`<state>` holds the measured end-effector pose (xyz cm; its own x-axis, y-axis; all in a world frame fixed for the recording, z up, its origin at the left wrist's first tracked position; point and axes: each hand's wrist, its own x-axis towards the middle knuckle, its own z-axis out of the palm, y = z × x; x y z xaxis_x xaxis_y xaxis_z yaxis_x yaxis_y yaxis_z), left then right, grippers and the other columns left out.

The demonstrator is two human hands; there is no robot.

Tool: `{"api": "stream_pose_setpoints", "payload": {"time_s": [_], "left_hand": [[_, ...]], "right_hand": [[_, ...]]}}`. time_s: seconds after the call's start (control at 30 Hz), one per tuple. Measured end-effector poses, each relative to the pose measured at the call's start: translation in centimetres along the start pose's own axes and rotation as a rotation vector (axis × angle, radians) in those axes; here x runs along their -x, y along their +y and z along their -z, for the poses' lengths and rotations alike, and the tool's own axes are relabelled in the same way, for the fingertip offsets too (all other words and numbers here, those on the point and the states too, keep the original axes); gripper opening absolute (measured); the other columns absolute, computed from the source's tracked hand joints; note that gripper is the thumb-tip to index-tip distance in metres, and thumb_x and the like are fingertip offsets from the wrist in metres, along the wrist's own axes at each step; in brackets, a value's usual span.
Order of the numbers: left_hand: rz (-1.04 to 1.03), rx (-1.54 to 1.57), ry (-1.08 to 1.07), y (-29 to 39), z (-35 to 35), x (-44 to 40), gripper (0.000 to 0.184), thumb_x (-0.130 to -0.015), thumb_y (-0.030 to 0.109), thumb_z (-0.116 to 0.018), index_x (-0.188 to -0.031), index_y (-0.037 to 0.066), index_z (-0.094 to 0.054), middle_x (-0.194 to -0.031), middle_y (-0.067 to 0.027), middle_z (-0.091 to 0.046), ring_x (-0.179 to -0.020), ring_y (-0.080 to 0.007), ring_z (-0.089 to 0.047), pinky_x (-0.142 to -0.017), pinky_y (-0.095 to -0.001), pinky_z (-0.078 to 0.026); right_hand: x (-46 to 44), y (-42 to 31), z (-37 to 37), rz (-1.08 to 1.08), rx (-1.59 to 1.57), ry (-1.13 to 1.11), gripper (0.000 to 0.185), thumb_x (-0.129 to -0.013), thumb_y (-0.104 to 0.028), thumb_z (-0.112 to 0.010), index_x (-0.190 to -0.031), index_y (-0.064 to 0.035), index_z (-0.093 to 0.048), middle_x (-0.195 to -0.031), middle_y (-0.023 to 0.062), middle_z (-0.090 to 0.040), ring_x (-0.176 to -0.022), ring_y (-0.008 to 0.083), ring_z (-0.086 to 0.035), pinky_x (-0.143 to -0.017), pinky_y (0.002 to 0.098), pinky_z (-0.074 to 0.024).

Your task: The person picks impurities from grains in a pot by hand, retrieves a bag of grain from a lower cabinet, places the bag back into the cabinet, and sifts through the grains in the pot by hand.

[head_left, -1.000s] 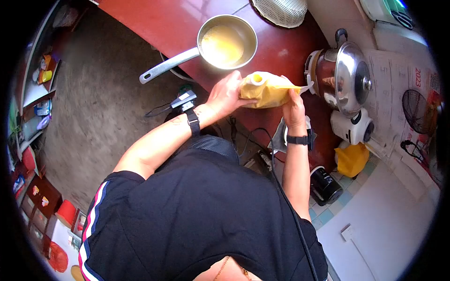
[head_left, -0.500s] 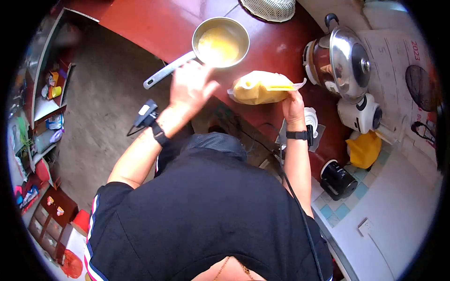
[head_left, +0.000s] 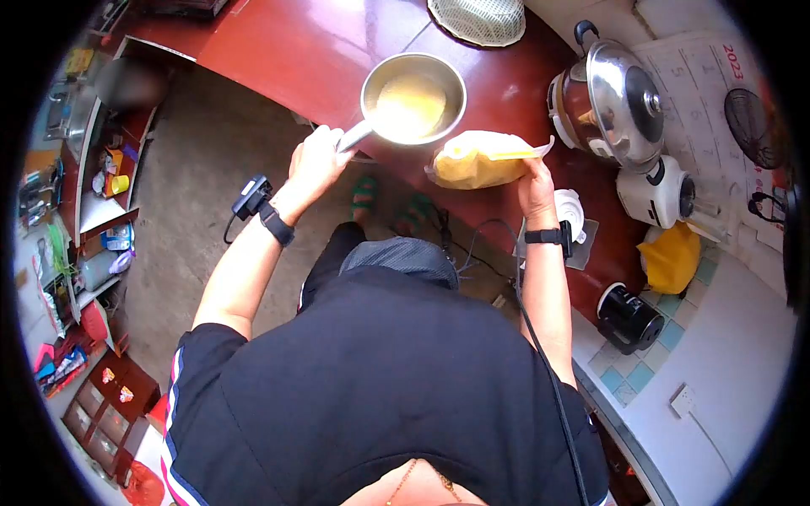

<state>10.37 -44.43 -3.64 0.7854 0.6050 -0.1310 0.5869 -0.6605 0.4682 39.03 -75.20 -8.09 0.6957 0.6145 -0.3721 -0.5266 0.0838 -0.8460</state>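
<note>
My left hand [head_left: 314, 164] is wrapped round the handle of a metal saucepan [head_left: 371, 91], at the near edge of the red table. Inside the pan lies a pale yellow layer [head_left: 411, 103]; whether it is dry or wet I cannot tell. My right hand [head_left: 536, 187] grips one end of a clear plastic bag [head_left: 479, 162] filled with something yellow, perhaps grain or meal. The bag lies on its side just to the right of the pan, its other end near the pan's lower right. Beside my right wrist is a white round plastic piece [head_left: 569, 212].
A woven basket [head_left: 485, 18] sits at the back of the red table [head_left: 278, 42]. To the right are a lidded steel pot [head_left: 624, 105], a white appliance [head_left: 648, 194], a yellow cloth [head_left: 671, 260] and a black kettle [head_left: 629, 319]. A black cable runs along my right arm.
My left hand, loose and blurred before near the pan's handle, has closed round that handle. My right hand keeps its hold on the bag. The whole view has shifted slightly.
</note>
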Motion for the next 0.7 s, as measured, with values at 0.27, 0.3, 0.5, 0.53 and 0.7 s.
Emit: {"api": "stream_pose_setpoints", "payload": {"time_s": [0.27, 0.3, 0.5, 0.53, 0.7], "left_hand": [[-0.019, -0.19, 0.208, -1.1, 1.1, -2.3, 0.024, -0.085, 0.023, -0.075, -0.096, 0.008, -0.06, -0.096, -0.0152, -0.055, -0.084, -0.0376, -0.065, -0.071, -0.0481, -0.054], [0.0, -0.185, 0.198, -1.3, 1.1, -2.8, 0.025, -0.085, 0.024, -0.075, -0.096, 0.008, -0.06, -0.096, -0.0154, -0.056, -0.084, -0.0379, -0.066, -0.071, -0.0483, -0.054], [0.059, -0.148, 0.103, -2.9, -1.1, -4.3, 0.032, -0.085, 0.034, -0.076, -0.094, 0.007, -0.062, -0.095, -0.0166, -0.059, -0.082, -0.04, -0.066, -0.071, -0.0498, -0.053], [0.056, -0.149, 0.092, -3.2, -1.5, -4.4, 0.034, -0.085, 0.036, -0.076, -0.094, 0.007, -0.062, -0.094, -0.0167, -0.06, -0.081, -0.0402, -0.066, -0.07, -0.0499, -0.053], [-0.032, -0.181, 0.216, -2.0, -0.3, -4.2, 0.046, -0.086, 0.046, -0.074, -0.103, 0.006, -0.061, -0.102, -0.0172, -0.056, -0.096, -0.0376, -0.058, -0.082, -0.0499, -0.047]], "right_hand": [[0.1, -0.1, 0.3, 0.056, 0.161, 0.031, 0.04, -0.094, -0.012, -0.058, -0.132, 0.0022, -0.061, -0.128, 0.01, -0.064, -0.123, 0.0206, -0.055, -0.11, 0.0333, -0.0358], [0.4, -0.6, -0.2, 0.067, 0.201, 0.029, 0.041, -0.094, -0.011, -0.059, -0.133, 0.0012, -0.06, -0.128, 0.0097, -0.064, -0.123, 0.0202, -0.055, -0.11, 0.0329, -0.0361], [1.9, -2.4, -2.1, 0.182, 0.353, 0.124, 0.052, -0.09, -0.001, -0.063, -0.14, -0.0025, -0.049, -0.133, 0.0112, -0.06, -0.125, 0.0205, -0.055, -0.109, 0.034, -0.0399], [2.1, -2.6, -2.3, 0.204, 0.381, 0.119, 0.053, -0.09, -0.002, -0.064, -0.141, -0.0031, -0.048, -0.134, 0.0122, -0.059, -0.126, 0.021, -0.055, -0.11, 0.0353, -0.0397], [2.3, -3.5, -3.5, 0.276, 0.488, 0.076, 0.051, -0.093, -0.002, -0.062, -0.14, -0.0033, -0.045, -0.134, 0.0156, -0.06, -0.124, 0.0232, -0.058, -0.109, 0.0362, -0.0432]]}}
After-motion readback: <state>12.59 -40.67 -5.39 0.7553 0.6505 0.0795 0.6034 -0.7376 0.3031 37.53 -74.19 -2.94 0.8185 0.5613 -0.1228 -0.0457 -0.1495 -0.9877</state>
